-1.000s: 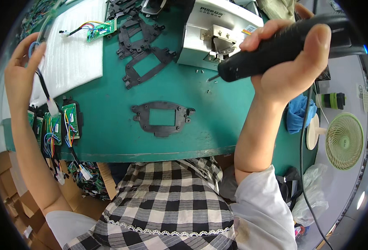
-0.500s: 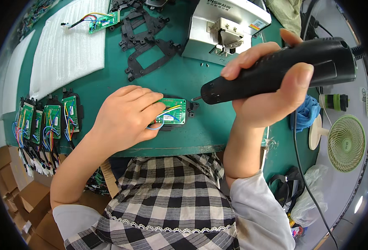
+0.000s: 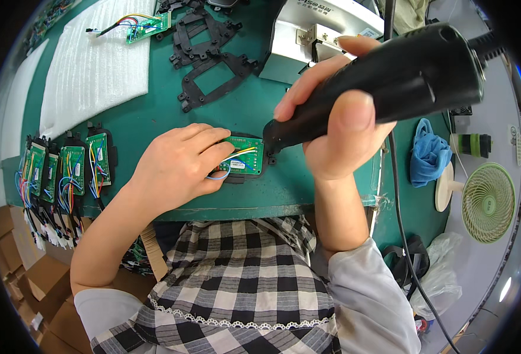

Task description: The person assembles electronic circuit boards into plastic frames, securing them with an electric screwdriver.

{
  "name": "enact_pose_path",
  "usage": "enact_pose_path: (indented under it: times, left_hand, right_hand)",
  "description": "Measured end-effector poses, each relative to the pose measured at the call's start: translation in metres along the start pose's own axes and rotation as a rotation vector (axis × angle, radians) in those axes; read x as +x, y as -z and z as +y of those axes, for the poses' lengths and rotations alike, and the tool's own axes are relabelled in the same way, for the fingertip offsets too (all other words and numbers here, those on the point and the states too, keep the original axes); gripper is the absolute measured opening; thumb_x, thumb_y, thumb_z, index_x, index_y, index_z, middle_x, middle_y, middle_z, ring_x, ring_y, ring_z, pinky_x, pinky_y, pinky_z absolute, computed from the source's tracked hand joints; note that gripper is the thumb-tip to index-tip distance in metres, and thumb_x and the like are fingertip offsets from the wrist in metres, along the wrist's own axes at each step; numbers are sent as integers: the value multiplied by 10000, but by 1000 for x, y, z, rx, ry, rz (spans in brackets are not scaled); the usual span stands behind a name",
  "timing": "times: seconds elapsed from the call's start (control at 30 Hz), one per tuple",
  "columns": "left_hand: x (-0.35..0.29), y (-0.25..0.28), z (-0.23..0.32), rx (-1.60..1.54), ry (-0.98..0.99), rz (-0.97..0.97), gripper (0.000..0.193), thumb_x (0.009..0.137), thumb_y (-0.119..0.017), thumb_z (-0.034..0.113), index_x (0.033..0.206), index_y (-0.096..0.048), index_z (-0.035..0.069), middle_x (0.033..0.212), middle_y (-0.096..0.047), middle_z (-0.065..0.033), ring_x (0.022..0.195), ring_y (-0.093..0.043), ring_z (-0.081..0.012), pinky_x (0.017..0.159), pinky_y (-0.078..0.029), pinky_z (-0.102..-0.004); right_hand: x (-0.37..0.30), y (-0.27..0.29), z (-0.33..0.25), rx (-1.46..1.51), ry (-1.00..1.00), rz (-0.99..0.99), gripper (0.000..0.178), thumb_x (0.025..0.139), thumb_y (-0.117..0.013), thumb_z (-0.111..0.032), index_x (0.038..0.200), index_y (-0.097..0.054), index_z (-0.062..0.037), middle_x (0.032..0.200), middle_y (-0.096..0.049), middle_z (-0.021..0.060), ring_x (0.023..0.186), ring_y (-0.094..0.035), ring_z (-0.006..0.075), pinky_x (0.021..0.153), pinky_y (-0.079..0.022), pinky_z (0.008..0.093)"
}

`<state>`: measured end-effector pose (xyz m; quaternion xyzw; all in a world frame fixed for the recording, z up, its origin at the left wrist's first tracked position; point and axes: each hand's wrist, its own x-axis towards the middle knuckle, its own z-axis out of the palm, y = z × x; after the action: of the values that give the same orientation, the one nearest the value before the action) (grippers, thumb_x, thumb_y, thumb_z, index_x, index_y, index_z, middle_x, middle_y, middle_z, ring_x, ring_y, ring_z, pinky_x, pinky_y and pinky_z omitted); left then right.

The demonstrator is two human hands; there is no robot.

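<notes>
My left hand (image 3: 180, 158) rests over the left end of a green circuit board (image 3: 251, 154), its fingers bent and pressing it down on the table. Yellow, white and blue wires cross the board, and a black plastic bracket shows around its edges. In my right hand (image 3: 340, 135) is a black electric screwdriver (image 3: 402, 79), gripped around the body and tilted down to the left. Its nose meets the board's upper right corner; the bit's tip is hidden there.
A silver screw feeder (image 3: 284, 59) stands beyond the screwdriver. Black plastic brackets (image 3: 213, 82) lie at the back, near white foam sheet (image 3: 98, 71) bearing another wired board (image 3: 148, 28). Several wired boards (image 3: 74, 168) line the left edge. At right are a blue cloth (image 3: 428, 156), green fan (image 3: 488, 203) and hanging cable (image 3: 397, 206).
My right hand has brought the screwdriver left and down, from just off the board to its upper right corner. My left hand stays on the board.
</notes>
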<state>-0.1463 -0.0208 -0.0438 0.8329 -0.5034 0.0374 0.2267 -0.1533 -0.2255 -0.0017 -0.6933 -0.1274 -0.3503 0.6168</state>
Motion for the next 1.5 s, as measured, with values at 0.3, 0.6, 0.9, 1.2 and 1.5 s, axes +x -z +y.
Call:
enact_pose_path:
  times: [0.3, 0.6, 0.9, 1.2, 1.5]
  left_hand:
    - [-1, 0, 1, -18, -7, 19, 356, 624, -759, 150, 946, -641, 51, 1066, -635, -90, 963, -610, -238, 802, -521, -330]
    - [1, 12, 20, -8, 198, -8, 807, 550, -841, 369, 1187, -491, 19, 1211, -531, -156, 1095, -530, -308, 953, -416, -426]
    - [-8, -5, 16, -62, 298, 68, 481, 614, -815, 168, 987, -544, 29, 1030, -594, -129, 941, -578, -315, 807, -477, -390]
    - [-4, -14, 7, -50, 274, 170, 392, 629, -800, 214, 891, -571, 35, 1017, -646, -100, 921, -615, -266, 776, -506, -362]
    - [-4, -14, 5, -55, 268, 183, 387, 585, -824, 200, 836, -586, 26, 995, -662, -98, 885, -621, -267, 748, -505, -361]
  right_hand:
    - [-6, 1, -6, 62, -63, -140, 872, 809, -512, -706, 1157, -349, 77, 607, -556, 109, 443, -545, 176, 418, -460, 257]
    - [81, 51, -20, -145, 275, 206, 646, 873, -437, -614, 1094, -420, -7, 611, -570, 178, 437, -561, 271, 422, -501, 372]
    - [78, 4, -27, -170, 144, 389, 615, 864, -569, -519, 1097, -485, 44, 550, -491, 68, 407, -510, 154, 397, -439, 266]
    - [51, 30, -19, -67, 105, 89, 736, 886, -436, -598, 1172, -377, 77, 587, -543, 160, 414, -546, 243, 394, -470, 336]
    - [0, 21, -17, -42, -132, -68, 797, 851, -469, -652, 1262, -319, 14, 652, -539, 151, 448, -545, 242, 425, -491, 356]
